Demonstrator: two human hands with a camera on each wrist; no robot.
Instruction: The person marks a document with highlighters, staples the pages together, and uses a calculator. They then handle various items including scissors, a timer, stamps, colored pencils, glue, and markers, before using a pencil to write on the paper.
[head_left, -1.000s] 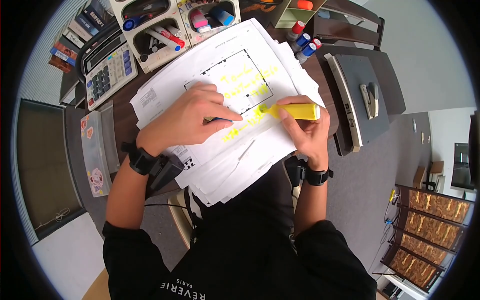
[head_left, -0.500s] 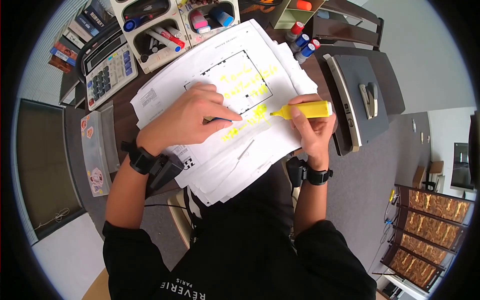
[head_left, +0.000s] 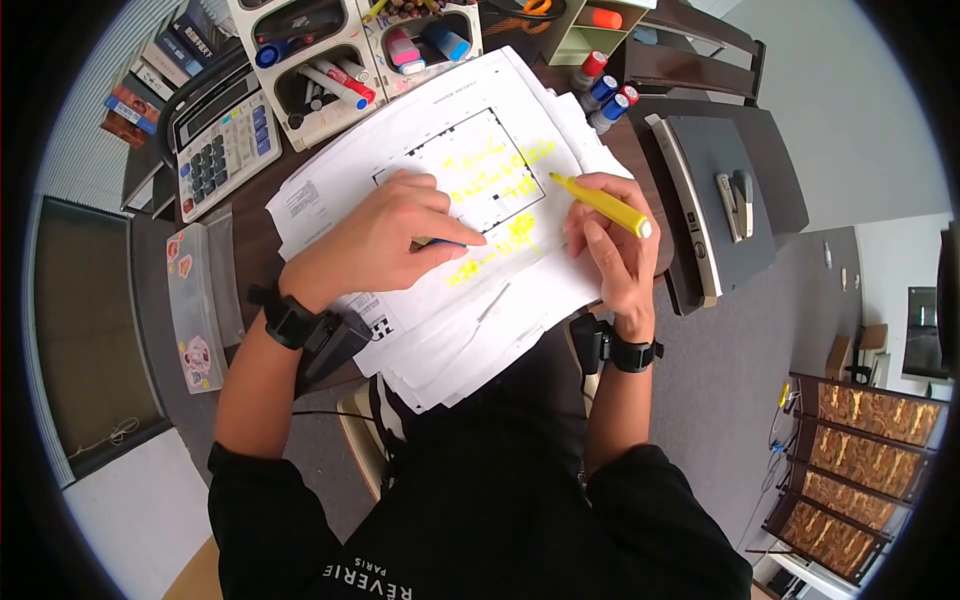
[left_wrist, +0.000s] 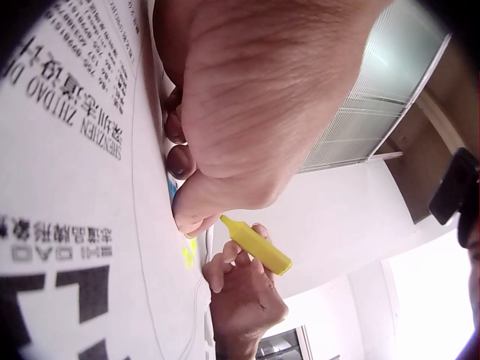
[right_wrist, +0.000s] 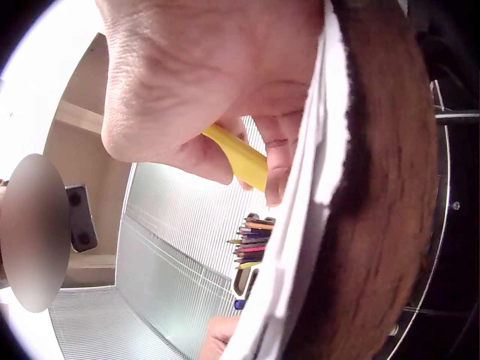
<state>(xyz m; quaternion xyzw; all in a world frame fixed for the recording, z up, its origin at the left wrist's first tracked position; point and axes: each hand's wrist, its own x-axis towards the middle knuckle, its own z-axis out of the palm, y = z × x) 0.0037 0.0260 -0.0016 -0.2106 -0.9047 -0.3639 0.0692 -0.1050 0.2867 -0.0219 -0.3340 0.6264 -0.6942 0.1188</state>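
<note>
My left hand point(head_left: 375, 240) rests on a stack of printed papers point(head_left: 500, 330), its thumb and index finger drawn together at the tips. Between them is a slim blue object point(left_wrist: 172, 189), mostly hidden by the fingers. With my right hand point(head_left: 618, 262) I grip a chunky yellow highlighter point(head_left: 605, 208) by its barrel, uncapped tip toward the far left. In the left wrist view the highlighter point(left_wrist: 256, 247) is tilted, its tip up above the sheet. Yellow handwriting point(head_left: 465, 272) covers part of the top sheet, in and below a printed floor-plan outline.
A calculator point(head_left: 228, 158) and a pen organizer point(head_left: 308, 128) stand at the back left. Several bottles with red and blue caps point(head_left: 600, 92) stand behind the papers. A stapler point(head_left: 737, 205) sits on a dark flat device point(head_left: 695, 190) at the right. A clear stickered box point(head_left: 192, 310) is at the left.
My right hand has drawn the highlighter off the yellow writing, first to the right, then turned it so its tip points farther up the sheet. My left hand stays in place.
</note>
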